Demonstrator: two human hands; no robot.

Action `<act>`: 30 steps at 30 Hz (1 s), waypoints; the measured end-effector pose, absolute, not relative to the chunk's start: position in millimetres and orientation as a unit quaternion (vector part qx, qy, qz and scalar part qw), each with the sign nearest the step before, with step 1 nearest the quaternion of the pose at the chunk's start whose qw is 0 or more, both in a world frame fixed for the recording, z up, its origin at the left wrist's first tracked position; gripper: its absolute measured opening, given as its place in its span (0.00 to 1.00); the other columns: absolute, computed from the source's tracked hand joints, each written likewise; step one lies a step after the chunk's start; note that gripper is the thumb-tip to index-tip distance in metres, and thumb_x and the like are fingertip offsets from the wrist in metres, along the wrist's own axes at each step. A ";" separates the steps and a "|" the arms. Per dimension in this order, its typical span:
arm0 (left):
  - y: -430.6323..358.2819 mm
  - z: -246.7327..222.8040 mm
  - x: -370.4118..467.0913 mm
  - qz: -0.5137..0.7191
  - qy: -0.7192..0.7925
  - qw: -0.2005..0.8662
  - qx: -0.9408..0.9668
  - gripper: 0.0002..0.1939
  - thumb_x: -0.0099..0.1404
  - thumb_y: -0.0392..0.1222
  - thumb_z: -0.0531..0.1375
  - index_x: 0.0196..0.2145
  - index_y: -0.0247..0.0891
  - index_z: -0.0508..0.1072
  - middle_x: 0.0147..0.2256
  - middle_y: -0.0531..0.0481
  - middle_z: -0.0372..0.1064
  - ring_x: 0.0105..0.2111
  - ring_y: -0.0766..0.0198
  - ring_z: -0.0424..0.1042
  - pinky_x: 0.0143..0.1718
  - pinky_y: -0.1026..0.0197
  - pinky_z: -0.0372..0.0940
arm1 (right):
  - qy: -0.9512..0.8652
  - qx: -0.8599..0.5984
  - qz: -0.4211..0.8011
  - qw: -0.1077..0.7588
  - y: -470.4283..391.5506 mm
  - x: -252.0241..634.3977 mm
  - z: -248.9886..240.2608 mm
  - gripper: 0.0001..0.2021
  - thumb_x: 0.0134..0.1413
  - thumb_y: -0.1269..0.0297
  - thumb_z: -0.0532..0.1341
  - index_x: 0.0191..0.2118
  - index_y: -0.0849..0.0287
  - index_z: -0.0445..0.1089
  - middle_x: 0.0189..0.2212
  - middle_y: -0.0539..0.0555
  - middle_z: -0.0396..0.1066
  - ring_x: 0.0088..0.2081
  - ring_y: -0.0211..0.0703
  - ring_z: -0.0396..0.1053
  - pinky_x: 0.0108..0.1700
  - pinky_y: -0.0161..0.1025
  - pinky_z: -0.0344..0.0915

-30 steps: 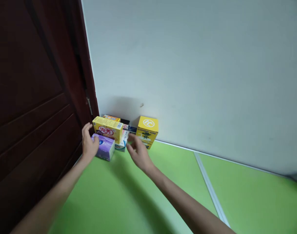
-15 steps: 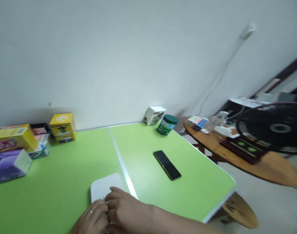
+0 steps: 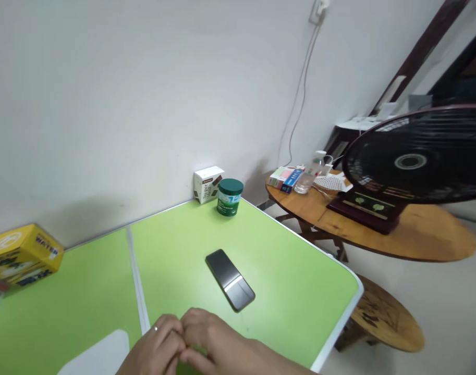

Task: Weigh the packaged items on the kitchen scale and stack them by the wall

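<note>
My left hand (image 3: 157, 345), with a ring on one finger, is closed low in the view, its fingers curled. Pressed up against it is my right hand (image 3: 212, 337), also closed, so the fingertips of both meet. Anything between them is hidden. Just left of my hands lies a flat white object with rounded corners (image 3: 100, 355), partly cut off by the lower edge. A dark smartphone (image 3: 230, 279) lies face up on the green table (image 3: 292, 291), a little beyond my right hand and apart from it.
A green-lidded tub (image 3: 229, 197) and a small white box (image 3: 207, 184) stand at the table's back corner. Far left is a yellow box (image 3: 24, 255). To the right, a wooden side table (image 3: 429, 229) bears a black fan (image 3: 412, 161) and a clear bottle (image 3: 310, 174); a wooden stool (image 3: 390, 312) stands below.
The view has turned to the right. My joined hands have shifted rightward, away from the white object's edge and nearer the smartphone. Both stay closed against each other.
</note>
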State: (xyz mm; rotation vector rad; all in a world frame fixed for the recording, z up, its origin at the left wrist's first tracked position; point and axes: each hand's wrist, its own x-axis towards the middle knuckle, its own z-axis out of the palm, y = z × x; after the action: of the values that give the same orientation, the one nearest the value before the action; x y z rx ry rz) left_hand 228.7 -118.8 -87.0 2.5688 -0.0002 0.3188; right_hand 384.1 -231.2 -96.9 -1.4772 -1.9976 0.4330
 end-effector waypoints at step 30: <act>51.9 -89.0 650.1 0.301 0.194 0.065 0.931 0.23 0.59 0.37 0.58 0.52 0.33 0.59 0.58 0.35 0.49 0.61 0.45 0.45 0.61 0.46 0.42 | -0.539 -0.751 0.168 0.344 -175.2 623.4 -137.8 0.24 0.56 0.69 0.52 0.59 0.66 0.53 0.56 0.65 0.59 0.57 0.52 0.58 0.58 0.52 0.58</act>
State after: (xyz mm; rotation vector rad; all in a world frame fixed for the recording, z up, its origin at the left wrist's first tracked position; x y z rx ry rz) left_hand 650.1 51.9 -89.0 2.8107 0.5854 0.9076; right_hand 623.4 -175.2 -137.8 -1.9501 -1.3992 0.4362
